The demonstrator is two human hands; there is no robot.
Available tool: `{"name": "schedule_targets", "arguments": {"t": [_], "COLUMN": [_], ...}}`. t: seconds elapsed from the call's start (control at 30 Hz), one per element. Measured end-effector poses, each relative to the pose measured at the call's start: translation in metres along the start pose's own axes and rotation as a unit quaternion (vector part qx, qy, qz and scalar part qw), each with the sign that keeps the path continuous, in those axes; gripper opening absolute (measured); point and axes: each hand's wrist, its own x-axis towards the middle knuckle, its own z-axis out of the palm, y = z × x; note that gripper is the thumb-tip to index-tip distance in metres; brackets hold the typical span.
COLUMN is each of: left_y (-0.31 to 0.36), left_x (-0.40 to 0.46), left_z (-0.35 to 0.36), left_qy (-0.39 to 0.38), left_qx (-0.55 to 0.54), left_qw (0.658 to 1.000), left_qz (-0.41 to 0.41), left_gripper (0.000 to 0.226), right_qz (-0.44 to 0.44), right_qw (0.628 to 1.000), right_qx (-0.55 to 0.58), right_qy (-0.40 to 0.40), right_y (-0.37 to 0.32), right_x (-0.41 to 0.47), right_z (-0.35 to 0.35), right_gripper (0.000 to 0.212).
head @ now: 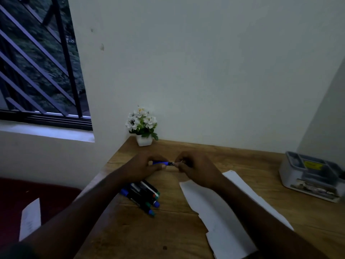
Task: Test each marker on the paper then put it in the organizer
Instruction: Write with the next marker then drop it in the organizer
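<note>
Gripping blue marker [162,163] in left hand [143,169], right hand [194,168] pinching its three-o'clock end, probably to uncap it for paper [214,208].

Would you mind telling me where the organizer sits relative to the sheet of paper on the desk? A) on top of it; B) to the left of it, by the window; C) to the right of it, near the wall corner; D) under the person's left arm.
C: the grey organizer stands on the desk to the right of the paper, apart from it, near the corner of the wall.
</note>
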Motion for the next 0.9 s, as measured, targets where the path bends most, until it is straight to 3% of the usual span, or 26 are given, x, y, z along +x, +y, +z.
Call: {"name": "schedule_targets", "arguments": {"t": [0.13,0.27,0.53,0.9], "left_y": [0.037,0.065,0.084,0.068], "left_x": [0.021,0.046,0.076,0.078], "left_z": [0.023,0.046,0.082,0.065], "left_qy": [-0.004,-0.049,-0.122,-0.208], "left_qx": [-0.089,-0.175,-0.194,-0.211], "left_qw": [0.995,0.983,0.965,0.951], "left_qz": [0.044,0.029,0.125,0.089], "left_gripper": [0.012,0.015,0.027,0.028], "right_qz": [0.032,0.021,0.063,-0.001], "right_qw": [0.974,0.898,0.905,0.929], "right_qx": [0.224,0.434,0.396,0.368], "right_qy": [0.033,0.073,0.140,0.034], "right_y": [0.019,0.043,0.068,0.072], "right_x": [-0.024,-0.039,-0.042,-0.037], "right_z": [-0.039,-0.050,-0.039,-0.045], "right_gripper": [0.010,0.022,0.032,0.026]}}
